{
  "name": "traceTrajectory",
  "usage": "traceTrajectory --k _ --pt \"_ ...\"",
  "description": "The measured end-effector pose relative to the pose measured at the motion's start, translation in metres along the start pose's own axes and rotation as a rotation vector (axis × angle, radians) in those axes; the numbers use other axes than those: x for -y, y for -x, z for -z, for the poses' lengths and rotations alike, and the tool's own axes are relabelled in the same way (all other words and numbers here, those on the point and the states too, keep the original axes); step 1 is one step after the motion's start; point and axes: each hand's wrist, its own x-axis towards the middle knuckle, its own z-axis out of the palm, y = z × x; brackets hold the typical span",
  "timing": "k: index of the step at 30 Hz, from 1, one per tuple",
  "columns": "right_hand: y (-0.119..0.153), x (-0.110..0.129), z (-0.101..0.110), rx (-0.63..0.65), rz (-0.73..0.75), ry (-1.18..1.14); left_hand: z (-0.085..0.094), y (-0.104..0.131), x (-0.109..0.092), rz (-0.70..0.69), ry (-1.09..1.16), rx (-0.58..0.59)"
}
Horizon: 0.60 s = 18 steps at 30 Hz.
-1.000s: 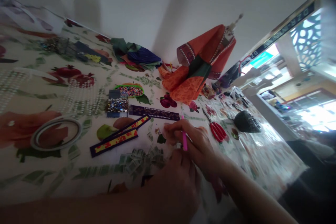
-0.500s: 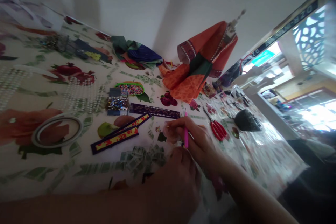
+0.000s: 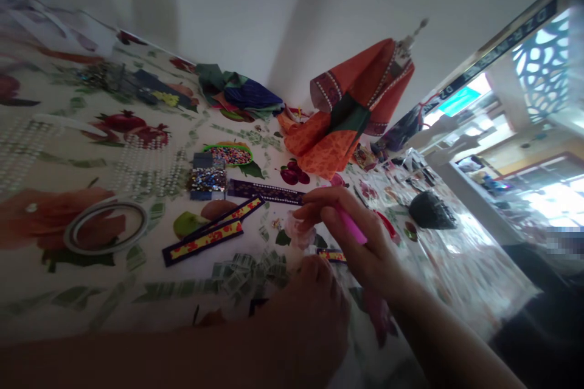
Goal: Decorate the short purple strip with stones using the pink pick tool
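The pink tool (image 3: 350, 226), pinched in the right hand (image 3: 356, 237), has been lifted and tilted away from the small trim piece (image 3: 332, 254) — uncovered now on the table (image 3: 137, 292) — beside the curled left hand (image 3: 305, 322), whose grip cannot be told.

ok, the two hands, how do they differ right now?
The right hand is raised off the table and pinches a pink pen; the left hand lies low at the table, and no tool shows in it. The right hand is lit and clear; the left hand is dark, close to the camera and blurred. Both are bare and meet near a small trim strip.
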Motion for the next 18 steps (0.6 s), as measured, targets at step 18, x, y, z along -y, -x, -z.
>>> traceTrajectory --k 18 --pt "-0.016 -0.002 -0.006 -0.072 0.069 0.076 0.026 -0.008 0.013 -0.06 0.043 0.213"
